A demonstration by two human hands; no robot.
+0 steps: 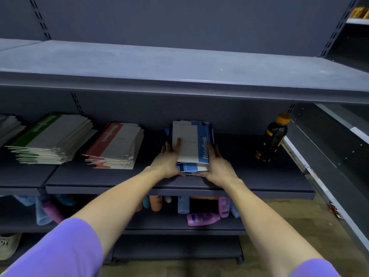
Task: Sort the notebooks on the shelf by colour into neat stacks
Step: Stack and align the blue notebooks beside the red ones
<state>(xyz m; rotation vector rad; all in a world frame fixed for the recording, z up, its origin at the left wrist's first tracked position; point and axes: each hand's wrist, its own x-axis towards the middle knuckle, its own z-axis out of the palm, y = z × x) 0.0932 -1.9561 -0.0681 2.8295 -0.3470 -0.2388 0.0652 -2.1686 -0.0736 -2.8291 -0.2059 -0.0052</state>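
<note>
A stack of blue-and-white notebooks (192, 142) lies on the grey middle shelf (119, 180), right of centre. My left hand (168, 162) holds its left side, one finger lying on the top cover and the thumb at the front edge. My right hand (216, 164) grips the right side, its thumb also at the front edge. Left of them sits a red notebook stack (116, 145), fanned and uneven. Further left is a green notebook stack (52, 138), and a grey stack (9, 126) shows at the frame's left edge.
A dark bottle with an orange cap (273, 138) stands at the shelf's right end. The bare upper shelf (179, 64) overhangs the notebooks. Below, the lower shelf holds several toiletry bottles (202, 218). A shoe (9, 245) is at bottom left.
</note>
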